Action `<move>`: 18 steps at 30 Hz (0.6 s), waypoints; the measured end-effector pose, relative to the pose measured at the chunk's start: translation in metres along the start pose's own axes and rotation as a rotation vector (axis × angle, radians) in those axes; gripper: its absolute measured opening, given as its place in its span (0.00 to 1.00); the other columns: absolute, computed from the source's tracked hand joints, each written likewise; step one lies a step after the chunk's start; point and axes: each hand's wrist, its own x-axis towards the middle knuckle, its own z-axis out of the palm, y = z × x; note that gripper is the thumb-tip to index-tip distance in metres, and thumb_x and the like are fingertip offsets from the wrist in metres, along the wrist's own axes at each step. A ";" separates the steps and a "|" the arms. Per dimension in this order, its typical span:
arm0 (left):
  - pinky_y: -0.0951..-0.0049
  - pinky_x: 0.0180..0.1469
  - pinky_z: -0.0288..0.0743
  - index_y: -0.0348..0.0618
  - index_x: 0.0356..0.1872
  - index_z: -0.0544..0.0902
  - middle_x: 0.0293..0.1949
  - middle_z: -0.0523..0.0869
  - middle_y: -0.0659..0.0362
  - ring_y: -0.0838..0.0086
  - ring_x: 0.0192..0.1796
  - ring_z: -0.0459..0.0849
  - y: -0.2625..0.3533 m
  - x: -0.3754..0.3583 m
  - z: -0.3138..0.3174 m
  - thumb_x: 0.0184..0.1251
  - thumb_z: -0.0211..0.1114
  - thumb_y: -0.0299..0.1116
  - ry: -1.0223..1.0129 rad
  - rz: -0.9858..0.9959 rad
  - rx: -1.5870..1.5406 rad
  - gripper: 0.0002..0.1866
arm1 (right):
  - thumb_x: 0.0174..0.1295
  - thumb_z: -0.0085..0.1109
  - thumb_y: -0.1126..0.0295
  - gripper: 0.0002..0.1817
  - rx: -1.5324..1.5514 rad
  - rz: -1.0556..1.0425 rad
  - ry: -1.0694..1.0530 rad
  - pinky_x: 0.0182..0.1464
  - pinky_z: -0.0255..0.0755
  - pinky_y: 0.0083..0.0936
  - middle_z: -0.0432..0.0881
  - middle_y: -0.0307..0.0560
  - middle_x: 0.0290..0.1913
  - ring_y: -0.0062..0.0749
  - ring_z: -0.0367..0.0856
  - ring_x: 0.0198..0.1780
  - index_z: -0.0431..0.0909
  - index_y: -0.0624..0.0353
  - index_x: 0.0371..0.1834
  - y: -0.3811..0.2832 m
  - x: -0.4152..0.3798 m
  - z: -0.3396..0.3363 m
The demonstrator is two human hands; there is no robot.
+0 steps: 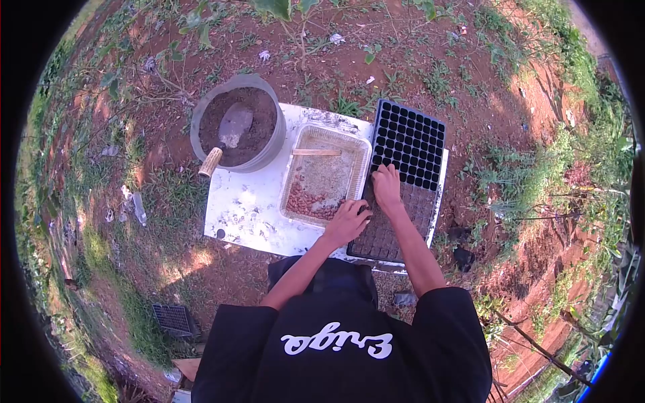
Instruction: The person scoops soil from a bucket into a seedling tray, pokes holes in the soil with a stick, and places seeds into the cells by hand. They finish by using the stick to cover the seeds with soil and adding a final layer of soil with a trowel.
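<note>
— First item?
— One black plastic seedling tray with square cells (408,144), along the right edge of a rectangular white table (235,208); near cells soil-filled.
— Right hand (388,190)?
— Fingertips bunched together at mid-tray; any hold cannot be told.
— Left hand (346,223)?
— Half-curled by its left side; contents hidden.
— Adjacent?
— One pale, ribbed rectangular tray (336,133), reddish-brown seed-like pieces (306,201) inside.

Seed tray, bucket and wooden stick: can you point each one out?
Seed tray (410,145): head view, on the dark cells of its far half.
Bucket (269,155): head view, on its outer wall.
Wooden stick (316,152): head view, on the middle of its length.
</note>
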 end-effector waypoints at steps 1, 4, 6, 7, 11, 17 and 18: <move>0.58 0.62 0.70 0.46 0.50 0.83 0.56 0.75 0.55 0.56 0.57 0.73 0.000 0.001 0.000 0.65 0.67 0.34 -0.005 -0.005 -0.010 0.14 | 0.57 0.59 0.74 0.06 -0.003 0.001 0.001 0.49 0.69 0.39 0.78 0.46 0.36 0.44 0.74 0.45 0.84 0.59 0.25 0.002 -0.003 -0.001; 0.58 0.62 0.70 0.46 0.50 0.83 0.55 0.75 0.55 0.56 0.57 0.73 0.000 0.001 0.000 0.65 0.67 0.34 0.003 -0.012 -0.027 0.13 | 0.57 0.60 0.77 0.04 0.250 0.121 0.033 0.50 0.69 0.39 0.81 0.47 0.37 0.46 0.75 0.43 0.84 0.58 0.27 0.001 -0.007 -0.009; 0.58 0.62 0.70 0.46 0.49 0.83 0.55 0.75 0.55 0.56 0.57 0.73 0.000 0.001 0.000 0.65 0.67 0.34 0.003 -0.009 -0.025 0.13 | 0.56 0.60 0.80 0.06 0.399 0.149 0.220 0.50 0.69 0.39 0.83 0.46 0.38 0.45 0.76 0.42 0.82 0.56 0.34 0.000 -0.012 -0.015; 0.58 0.62 0.70 0.46 0.49 0.83 0.55 0.75 0.55 0.56 0.57 0.73 0.000 0.001 0.000 0.65 0.67 0.34 0.000 -0.005 -0.020 0.13 | 0.56 0.60 0.80 0.06 0.397 0.150 0.219 0.50 0.69 0.39 0.83 0.46 0.38 0.45 0.76 0.42 0.82 0.56 0.34 0.001 -0.014 -0.018; 0.58 0.62 0.70 0.46 0.49 0.83 0.55 0.75 0.55 0.56 0.57 0.73 0.001 0.002 -0.001 0.65 0.67 0.34 0.007 -0.004 -0.030 0.12 | 0.56 0.60 0.76 0.11 0.280 0.097 0.046 0.49 0.66 0.39 0.84 0.41 0.38 0.42 0.76 0.43 0.75 0.55 0.43 0.002 -0.022 -0.020; 0.58 0.62 0.71 0.45 0.49 0.83 0.54 0.75 0.55 0.56 0.57 0.73 0.001 0.001 0.000 0.65 0.67 0.34 0.011 -0.007 -0.033 0.13 | 0.54 0.59 0.73 0.13 0.074 -0.023 -0.019 0.48 0.64 0.39 0.83 0.40 0.34 0.39 0.75 0.43 0.70 0.53 0.43 0.001 -0.020 -0.012; 0.58 0.62 0.71 0.45 0.49 0.83 0.54 0.76 0.55 0.56 0.57 0.73 0.001 0.001 0.000 0.65 0.67 0.34 0.014 -0.007 -0.032 0.13 | 0.54 0.59 0.72 0.13 0.045 -0.037 -0.033 0.47 0.64 0.38 0.82 0.42 0.32 0.39 0.75 0.43 0.70 0.53 0.42 0.000 -0.019 -0.012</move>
